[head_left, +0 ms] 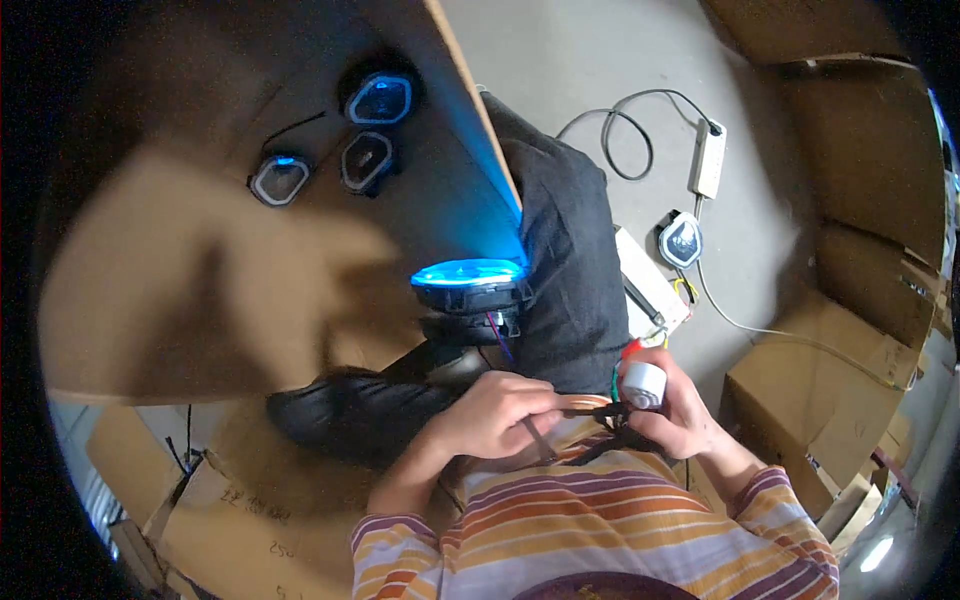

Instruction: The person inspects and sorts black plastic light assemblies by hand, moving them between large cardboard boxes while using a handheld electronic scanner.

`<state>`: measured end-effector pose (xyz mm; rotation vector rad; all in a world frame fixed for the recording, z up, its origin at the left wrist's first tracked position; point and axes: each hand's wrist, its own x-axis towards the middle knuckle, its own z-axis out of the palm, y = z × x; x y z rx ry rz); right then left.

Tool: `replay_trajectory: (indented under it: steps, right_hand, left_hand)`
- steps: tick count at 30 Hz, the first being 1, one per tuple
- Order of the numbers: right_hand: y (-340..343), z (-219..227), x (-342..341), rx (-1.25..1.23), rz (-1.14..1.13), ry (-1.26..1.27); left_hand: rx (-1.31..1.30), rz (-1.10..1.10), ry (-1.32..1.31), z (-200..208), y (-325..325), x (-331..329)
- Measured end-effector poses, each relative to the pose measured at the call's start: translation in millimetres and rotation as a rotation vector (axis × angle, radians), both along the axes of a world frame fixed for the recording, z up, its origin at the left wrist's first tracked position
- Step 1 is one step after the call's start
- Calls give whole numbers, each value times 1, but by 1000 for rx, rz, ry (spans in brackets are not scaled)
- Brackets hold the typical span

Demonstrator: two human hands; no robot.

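The right hand [685, 405], at about 5 o'clock from the middle of the view, has its fingers curled around a short white cylinder with a rounded end [643, 385], and black cable connectors [618, 411] sit bunched at its thumb side. The left hand [503, 413], at 9 o'clock from the right one, is nearly closed, its thumb and fingers pinching a thin dark cable [575, 412] that reaches across to the connectors. Both hands work close in front of the striped shirt [590, 500].

Nearly at 12 o'clock from the left hand, a round black lamp glowing blue [468, 273] sits on top of another round black housing [472, 327], beside a leg in black trousers [570, 240]; what supports the pair is hard to tell.

On the brown bench [150, 300], three dark angular lamps with pale rims lie apart: one lit blue [380, 100] at 11 o'clock, an unlit one [367, 162] just below it, and one with a small blue glow [280, 182] at 10 o'clock.

On the grey floor [570, 50], a white power strip [709, 160] with a looped black cord [650, 150] lies at 2 o'clock. Below it are a pale-faced angular lamp [681, 241] and a white oblong box [645, 275].
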<state>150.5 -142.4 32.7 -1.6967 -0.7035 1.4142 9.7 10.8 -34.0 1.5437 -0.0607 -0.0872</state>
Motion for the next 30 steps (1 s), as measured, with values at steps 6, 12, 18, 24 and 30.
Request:
replay_trajectory:
  steps: [6,12,18,24,30]
  right_hand:
    - [-9,-5,-8,-99,-241,21]
    - [-2,-4,-6,-114,-206,-57]
    - [3,-6,-1,-10,-128,-102]
    - [17,-7,6,-38,-267,-74]
    - [34,-14,8,-136,-195,-57]
  left_hand:
    - [-23,-27,83,3,-10,2]
    - [38,-36,85,1,-11,3]
    - [249,59,29,11,-11,2]
    - [392,605,178,41,46,-24]
    - [30,1408,-40,6,105,-42]
